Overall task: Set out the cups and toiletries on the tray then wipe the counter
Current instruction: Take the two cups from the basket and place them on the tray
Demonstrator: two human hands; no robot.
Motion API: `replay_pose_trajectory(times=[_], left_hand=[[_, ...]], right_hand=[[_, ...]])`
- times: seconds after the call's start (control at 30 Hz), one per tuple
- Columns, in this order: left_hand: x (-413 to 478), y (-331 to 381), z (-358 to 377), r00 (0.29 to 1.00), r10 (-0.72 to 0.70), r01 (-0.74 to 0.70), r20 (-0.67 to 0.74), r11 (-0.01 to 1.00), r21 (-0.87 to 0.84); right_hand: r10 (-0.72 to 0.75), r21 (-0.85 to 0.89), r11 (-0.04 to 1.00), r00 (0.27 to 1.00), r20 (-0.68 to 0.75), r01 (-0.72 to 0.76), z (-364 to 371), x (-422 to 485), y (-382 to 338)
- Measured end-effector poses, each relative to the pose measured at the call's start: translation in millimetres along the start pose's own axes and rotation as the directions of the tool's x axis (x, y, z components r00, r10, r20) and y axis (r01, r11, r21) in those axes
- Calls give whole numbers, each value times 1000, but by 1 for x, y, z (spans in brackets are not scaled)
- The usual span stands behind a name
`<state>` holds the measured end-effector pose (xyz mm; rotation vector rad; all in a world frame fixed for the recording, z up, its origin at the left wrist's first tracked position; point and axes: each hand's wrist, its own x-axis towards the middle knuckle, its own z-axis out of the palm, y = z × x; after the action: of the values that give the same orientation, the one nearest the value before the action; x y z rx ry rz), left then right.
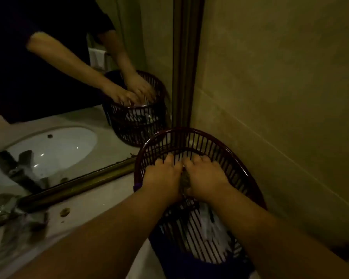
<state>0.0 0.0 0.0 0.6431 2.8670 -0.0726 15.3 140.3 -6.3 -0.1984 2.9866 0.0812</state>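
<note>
A dark red slatted plastic basket (248, 178) stands on the counter in the corner beside the wall. Both my hands reach down inside it. My left hand (161, 176) and my right hand (205, 176) are pressed side by side, fingers curled around a small dark object (185, 179) between them. I cannot tell what this object is. White packets or cloth (210, 228) show through the basket's slats lower down. No cups and no tray are in view.
A mirror (69, 87) with a brass frame (79, 182) runs along the back of the pale counter (93, 204) and reflects the sink, my arms and the basket. A blurred faucet (18, 224) is at the left. A tiled wall (280, 87) closes the right.
</note>
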Motion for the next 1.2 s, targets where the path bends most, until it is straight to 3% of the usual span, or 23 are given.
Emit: replay_pose_trajectory(times=[0.17,0.3,0.37,0.47,0.63,0.77,0.9,1.2], left_hand=[[53,6,26,939,-171,149,299,984,96],[86,6,52,812,-173,101,557,982,158],[96,3,60,766,-181,77,616,978,192],[106,3,59,750,-235,199,618,972,128],[100,5,38,805,-191,218,562,976,20],[75,3,6,920,-163,179,358,984,-14],[46,-6,-32,984,-103,108,146,994,-33],[-37,-45,-129,988,-82,68,-130,991,-112]], right_hand=[[-29,33,999,981,192,24,33,41,10],[-90,81,994,946,313,68,58,63,16],[-97,76,994,935,340,76,67,71,17],[-105,70,994,943,315,87,75,79,17],[-90,71,995,957,277,73,68,82,19],[-63,98,994,970,236,41,38,70,22],[-17,172,985,990,141,-8,-11,43,32],[-33,136,989,991,-129,51,-127,-15,-9]])
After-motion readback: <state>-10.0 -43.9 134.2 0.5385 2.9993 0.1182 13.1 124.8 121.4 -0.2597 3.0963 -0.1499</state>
